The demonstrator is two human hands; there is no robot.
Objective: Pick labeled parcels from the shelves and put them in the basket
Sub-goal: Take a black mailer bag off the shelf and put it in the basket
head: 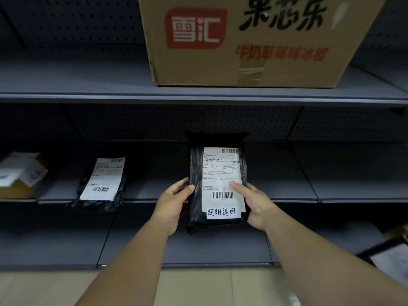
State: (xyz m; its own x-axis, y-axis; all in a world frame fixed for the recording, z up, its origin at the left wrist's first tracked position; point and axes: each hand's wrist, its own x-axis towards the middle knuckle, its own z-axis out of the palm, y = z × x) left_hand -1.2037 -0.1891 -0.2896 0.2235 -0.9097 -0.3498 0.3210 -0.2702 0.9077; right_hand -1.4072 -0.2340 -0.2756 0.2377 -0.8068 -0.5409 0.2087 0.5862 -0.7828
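Both hands are being used on one black parcel in the head view. It is being held label-up in front of the middle shelf, probably so that the shipping sheet and the handwritten strip at its near end can be read. The left hand is being closed on the parcel's left edge, thumb on top; the right hand is being closed on the right edge, thumb pressed on the label. A second black parcel is lying flat on the same shelf to the left, near a small carton at the far left. A large carton is standing on the upper shelf. No basket is being shown, so its place cannot be told.
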